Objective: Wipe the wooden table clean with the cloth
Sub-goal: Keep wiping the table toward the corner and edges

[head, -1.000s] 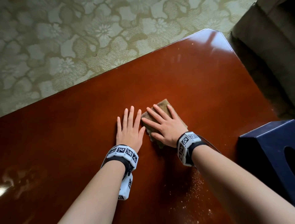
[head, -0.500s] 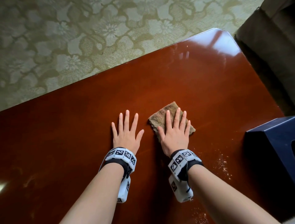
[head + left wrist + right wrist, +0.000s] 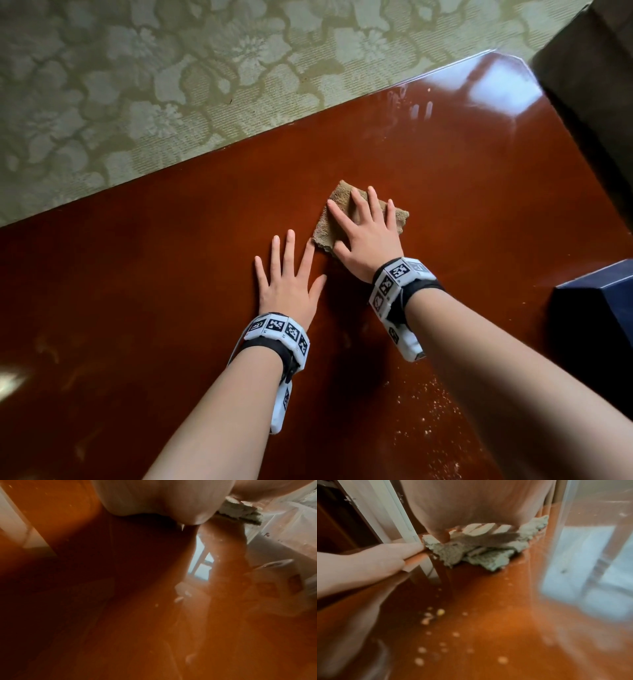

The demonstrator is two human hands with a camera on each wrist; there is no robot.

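A small brown cloth (image 3: 337, 198) lies flat on the glossy red-brown wooden table (image 3: 171, 274), near its middle. My right hand (image 3: 364, 236) presses on the cloth with straight, spread fingers, covering most of it. In the right wrist view the cloth (image 3: 489, 555) bunches under the palm. My left hand (image 3: 289, 279) rests flat on the bare table just left of the cloth, fingers spread, its forefinger close to the cloth's edge. The left wrist view shows the cloth (image 3: 240, 512) at the upper right, past the palm.
Pale crumbs (image 3: 428, 404) dot the table under my right forearm, and more crumbs (image 3: 428, 615) show behind the cloth. A dark blue box (image 3: 596, 308) stands at the table's right edge. A floral carpet (image 3: 171, 85) lies beyond the far edge. Dark furniture (image 3: 596, 68) stands at the top right.
My right hand slid the cloth first to the right, then away from me across the table. The left hand stayed flat in place.
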